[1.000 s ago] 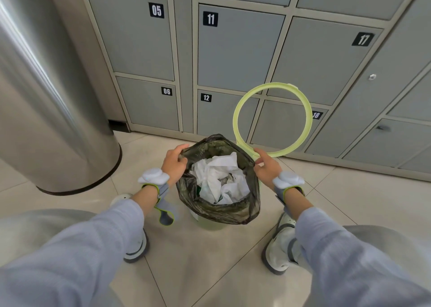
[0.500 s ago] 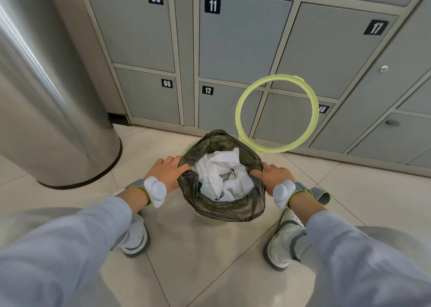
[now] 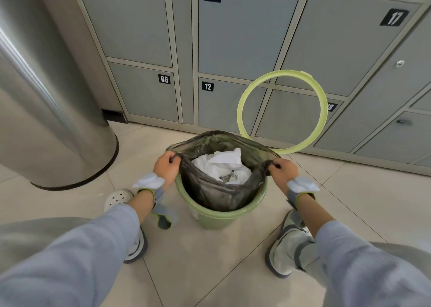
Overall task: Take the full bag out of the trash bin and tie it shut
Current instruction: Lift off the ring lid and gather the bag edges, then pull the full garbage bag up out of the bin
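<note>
A dark grey plastic bag [image 3: 217,192] filled with crumpled white paper [image 3: 221,166] sits in a small green trash bin [image 3: 217,218] on the floor between my feet. The bag's upper part is pulled up above the bin's rim. My left hand [image 3: 164,168] grips the bag's left edge, bunched in its fingers. My right hand [image 3: 283,171] grips the bunched right edge. The bag's mouth is stretched wide between both hands.
The bin's green ring [image 3: 282,112] leans upright against grey numbered lockers [image 3: 245,34] just behind the bin. A large steel cylinder [image 3: 46,110] stands at the left. My shoes [image 3: 286,248] flank the bin on the tiled floor.
Both hands have closed on the bag's edges and pulled them up and apart. The bag has risen out of the bin, whose green rim now shows.
</note>
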The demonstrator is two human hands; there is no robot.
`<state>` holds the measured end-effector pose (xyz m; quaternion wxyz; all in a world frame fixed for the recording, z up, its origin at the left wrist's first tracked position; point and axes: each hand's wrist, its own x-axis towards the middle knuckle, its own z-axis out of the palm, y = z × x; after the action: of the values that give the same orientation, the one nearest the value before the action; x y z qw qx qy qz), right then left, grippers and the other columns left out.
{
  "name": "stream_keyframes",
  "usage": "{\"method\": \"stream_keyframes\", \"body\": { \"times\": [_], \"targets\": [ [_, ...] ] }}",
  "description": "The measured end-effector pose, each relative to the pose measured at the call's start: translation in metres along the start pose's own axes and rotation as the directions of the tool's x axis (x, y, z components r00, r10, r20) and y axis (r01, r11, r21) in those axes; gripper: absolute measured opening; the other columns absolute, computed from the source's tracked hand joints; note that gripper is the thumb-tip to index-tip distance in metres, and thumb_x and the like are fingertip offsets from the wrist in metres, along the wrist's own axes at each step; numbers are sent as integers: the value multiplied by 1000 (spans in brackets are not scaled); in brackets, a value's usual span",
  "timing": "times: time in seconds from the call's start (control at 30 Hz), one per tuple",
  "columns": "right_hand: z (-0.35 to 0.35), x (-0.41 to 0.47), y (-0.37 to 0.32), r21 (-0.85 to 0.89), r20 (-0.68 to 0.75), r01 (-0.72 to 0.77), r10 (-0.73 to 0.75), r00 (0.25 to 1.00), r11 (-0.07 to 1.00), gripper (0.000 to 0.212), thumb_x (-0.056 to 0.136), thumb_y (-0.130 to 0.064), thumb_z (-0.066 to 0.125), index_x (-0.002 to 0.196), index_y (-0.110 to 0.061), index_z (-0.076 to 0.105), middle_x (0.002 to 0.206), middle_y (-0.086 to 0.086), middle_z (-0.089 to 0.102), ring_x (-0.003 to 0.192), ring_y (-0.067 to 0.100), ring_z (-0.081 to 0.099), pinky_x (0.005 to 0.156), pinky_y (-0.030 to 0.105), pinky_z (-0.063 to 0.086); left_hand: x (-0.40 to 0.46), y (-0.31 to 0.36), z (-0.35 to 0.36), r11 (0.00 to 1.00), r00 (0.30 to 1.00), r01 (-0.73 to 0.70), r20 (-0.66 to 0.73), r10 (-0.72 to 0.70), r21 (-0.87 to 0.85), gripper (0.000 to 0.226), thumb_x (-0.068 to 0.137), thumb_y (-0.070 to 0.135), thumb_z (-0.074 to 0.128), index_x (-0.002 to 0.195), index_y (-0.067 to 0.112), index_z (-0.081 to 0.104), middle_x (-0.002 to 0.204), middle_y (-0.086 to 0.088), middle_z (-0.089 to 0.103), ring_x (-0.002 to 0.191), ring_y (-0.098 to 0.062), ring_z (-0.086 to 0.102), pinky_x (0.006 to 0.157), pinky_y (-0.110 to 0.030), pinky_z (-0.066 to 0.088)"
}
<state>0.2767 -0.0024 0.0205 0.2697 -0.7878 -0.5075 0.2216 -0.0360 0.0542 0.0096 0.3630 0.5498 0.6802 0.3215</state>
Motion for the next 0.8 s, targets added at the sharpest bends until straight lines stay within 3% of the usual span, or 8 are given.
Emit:
{"method": "stream_keyframes", "body": {
  "times": [0.07,0.17,0.23,0.3,0.37,0.47,0.63,0.8],
  "targets": [
    [5,3,0,276,-18,-141,152,988,951,27,79,-13,50,53,-20,53,58,4,51,57,22,45,57,28,39,7,2,1,930,987,140,-26,-158,-340,27,92,9,45,66,17,46,77,-13,49,82,-21,46,74,-30,38],
    [8,9,0,658,24,-299,378,926,691,26,81,-8,49,60,-20,59,73,9,56,61,18,49,65,31,48,13,6,1,592,942,250,51,-333,-766,28,95,5,40,70,17,46,75,-7,49,72,-20,49,62,-25,47],
    [7,11,2,773,84,-338,441,893,537,20,83,-8,49,67,-19,55,77,9,55,64,16,52,70,32,52,15,7,1,420,924,283,127,-362,-862,26,97,7,38,75,17,46,77,-6,52,68,-15,51,63,-24,45],
    [8,13,3,820,129,-356,462,877,448,14,85,-11,49,74,-18,51,80,5,53,70,17,54,80,35,51,17,6,3,354,912,302,161,-377,-885,23,98,9,37,79,17,47,78,-5,52,68,-14,51,65,-24,43],
    [9,14,3,847,153,-361,471,869,390,13,86,-11,47,75,-18,50,81,4,53,71,18,55,81,35,51,18,6,7,347,905,309,161,-393,-885,22,98,12,38,78,17,47,76,-4,49,65,-13,48,61,-23,40],
    [12,17,-1,861,163,-366,490,857,354,13,86,-13,47,75,-18,49,79,3,52,67,17,53,68,29,49,21,7,11,354,901,302,144,-409,-885,23,98,14,40,77,19,46,76,-4,50,66,-14,50,63,-24,42],
    [14,20,-9,875,132,-348,526,840,337,13,83,-15,49,71,-20,47,72,2,48,60,15,47,57,25,43,29,8,15,482,908,294,84,-411,-825,28,97,14,42,70,18,42,67,-2,40,57,-13,39,55,-26,34],
    [15,21,-20,855,69,-321,523,850,408,18,83,-18,49,66,-20,44,65,1,43,54,13,40,52,24,34,31,17,22,527,933,241,44,-358,-815,33,97,11,42,64,15,37,60,-4,32,54,-13,31,52,-26,27]
  ]
}}
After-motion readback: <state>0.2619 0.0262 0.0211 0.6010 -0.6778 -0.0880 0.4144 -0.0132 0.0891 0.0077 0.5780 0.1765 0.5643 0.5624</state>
